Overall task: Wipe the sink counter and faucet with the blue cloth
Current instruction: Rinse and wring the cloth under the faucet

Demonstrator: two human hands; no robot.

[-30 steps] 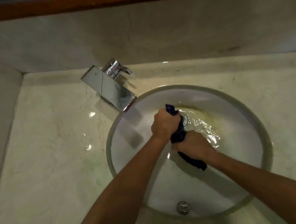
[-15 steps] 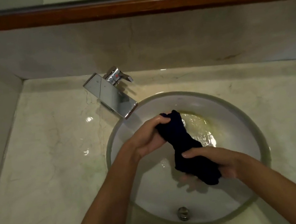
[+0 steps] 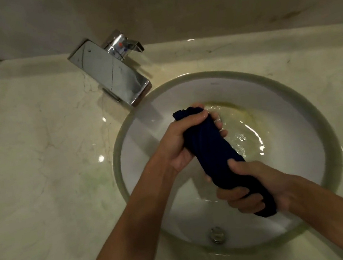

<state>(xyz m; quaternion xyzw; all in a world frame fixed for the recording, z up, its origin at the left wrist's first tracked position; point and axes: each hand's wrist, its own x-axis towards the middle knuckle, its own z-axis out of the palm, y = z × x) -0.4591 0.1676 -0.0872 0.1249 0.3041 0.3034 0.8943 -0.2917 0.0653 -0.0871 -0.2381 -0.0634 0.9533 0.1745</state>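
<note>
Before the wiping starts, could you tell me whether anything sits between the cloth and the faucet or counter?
Nothing visible does. Both hands, left and right, grip the rolled blue cloth over the sink basin; the faucet and the counter to its left show no objects in the way.
</note>
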